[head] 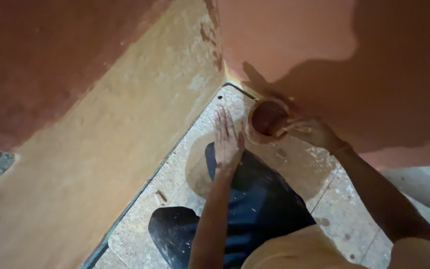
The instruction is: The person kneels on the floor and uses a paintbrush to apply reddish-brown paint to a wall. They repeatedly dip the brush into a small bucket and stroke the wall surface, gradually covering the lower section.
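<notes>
In the corner of two reddish-brown painted walls stands a small round paint pot (267, 119) on the speckled floor, its inside dark red. My right hand (313, 132) is at the pot's right rim, fingers closed on something thin and smeared with paint that dips into the pot; I cannot tell what it is. My left hand (227, 139) is flat and open just left of the pot, fingers spread, resting over my dark-trousered knee (255, 194).
The left wall (36, 60) has a wide yellowish band (125, 139) along its base. The right wall (374, 65) carries my shadow. A small scrap (161, 197) lies on the tiled floor (339, 199) near the skirting.
</notes>
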